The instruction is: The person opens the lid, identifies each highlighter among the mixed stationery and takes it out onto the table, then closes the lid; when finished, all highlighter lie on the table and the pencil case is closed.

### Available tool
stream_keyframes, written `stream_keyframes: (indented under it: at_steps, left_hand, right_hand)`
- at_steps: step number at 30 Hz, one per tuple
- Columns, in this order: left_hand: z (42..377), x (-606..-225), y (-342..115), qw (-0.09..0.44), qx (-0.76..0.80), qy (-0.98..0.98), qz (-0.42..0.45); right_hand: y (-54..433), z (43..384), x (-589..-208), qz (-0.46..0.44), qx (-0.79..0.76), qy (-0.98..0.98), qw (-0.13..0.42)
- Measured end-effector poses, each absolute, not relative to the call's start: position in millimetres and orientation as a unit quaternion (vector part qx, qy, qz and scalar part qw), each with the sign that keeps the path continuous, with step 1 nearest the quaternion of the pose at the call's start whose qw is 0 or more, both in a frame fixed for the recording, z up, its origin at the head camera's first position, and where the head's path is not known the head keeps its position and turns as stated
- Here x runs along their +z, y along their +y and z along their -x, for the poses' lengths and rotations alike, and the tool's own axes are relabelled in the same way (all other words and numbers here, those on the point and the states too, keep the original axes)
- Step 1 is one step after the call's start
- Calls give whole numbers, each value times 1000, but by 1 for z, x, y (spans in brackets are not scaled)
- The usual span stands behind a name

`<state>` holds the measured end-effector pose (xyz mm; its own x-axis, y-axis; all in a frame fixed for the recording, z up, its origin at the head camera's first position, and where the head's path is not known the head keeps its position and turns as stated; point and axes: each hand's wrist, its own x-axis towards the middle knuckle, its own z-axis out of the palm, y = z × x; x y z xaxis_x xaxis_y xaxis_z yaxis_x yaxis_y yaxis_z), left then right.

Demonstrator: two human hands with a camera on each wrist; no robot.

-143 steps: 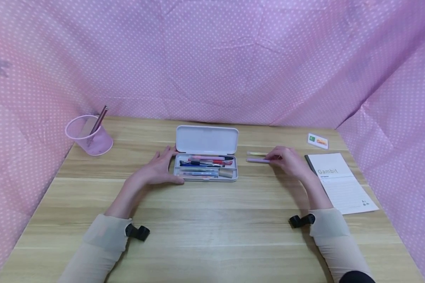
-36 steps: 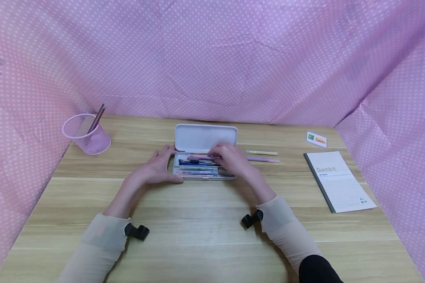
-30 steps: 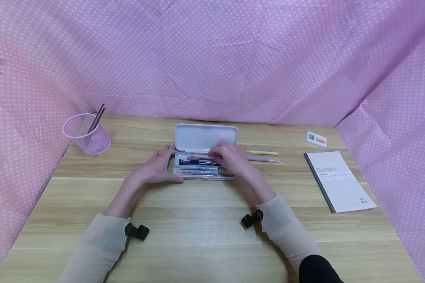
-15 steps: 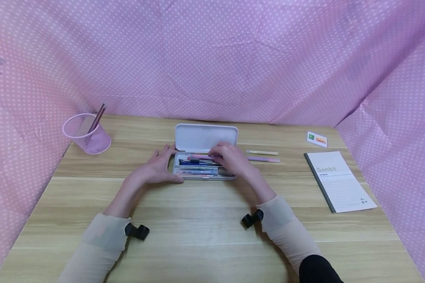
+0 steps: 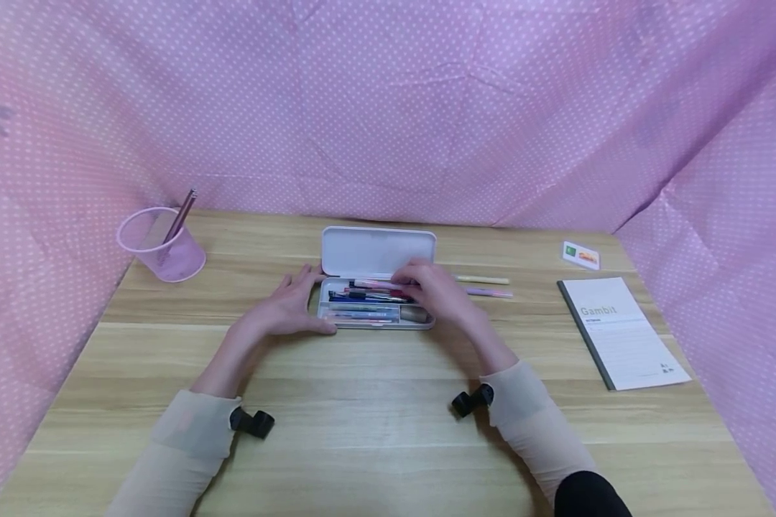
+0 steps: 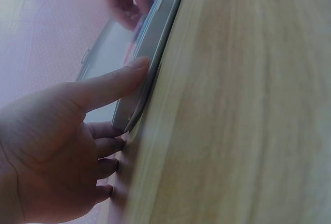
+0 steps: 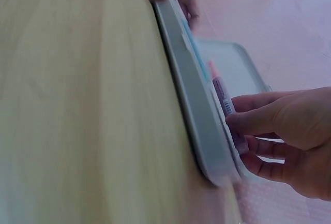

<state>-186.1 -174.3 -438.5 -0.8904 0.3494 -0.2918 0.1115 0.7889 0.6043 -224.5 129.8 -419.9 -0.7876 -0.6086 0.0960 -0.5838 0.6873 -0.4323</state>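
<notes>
An open white pencil case (image 5: 368, 248) holds several pens and a grey-brown block (image 5: 414, 314). My left hand (image 5: 287, 309) grips the case's left end; in the left wrist view its thumb (image 6: 121, 81) presses the front wall. My right hand (image 5: 440, 291) pinches a pink pen (image 7: 222, 92) with a barcode label over the right part of the case. The pen's right end lies partly behind the fingers. Just right of the case, a pale yellow pen (image 5: 485, 280) and a lilac pen (image 5: 491, 292) lie on the table, partly covered by the right hand.
A pink mesh cup (image 5: 171, 255) with dark pencils (image 5: 181, 215) stands at the back left. On the right lie a notebook (image 5: 627, 337) and a small white card (image 5: 580, 255). Pink dotted cloth (image 5: 388, 108) rises behind the wooden table (image 5: 375, 416).
Earlier, my right hand let go of the lilac pen on the table and moved left into the case. In the last half second it has shifted slightly right with the pink pen. My left hand stays.
</notes>
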Motion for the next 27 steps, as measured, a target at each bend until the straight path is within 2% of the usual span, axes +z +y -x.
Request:
stream_keyframes:
  at_steps: [8, 16, 27]
  left_hand:
    - [186, -440, -174, 201, 300, 925, -122]
    - [185, -438, -175, 200, 302, 924, -120]
    - [187, -438, -173, 202, 300, 924, -124]
  right_hand:
    - [193, 221, -416, 306, -278, 911, 9]
    - [259, 215, -421, 285, -289, 914, 19]
    - [291, 213, -426, 288, -251, 924, 20]
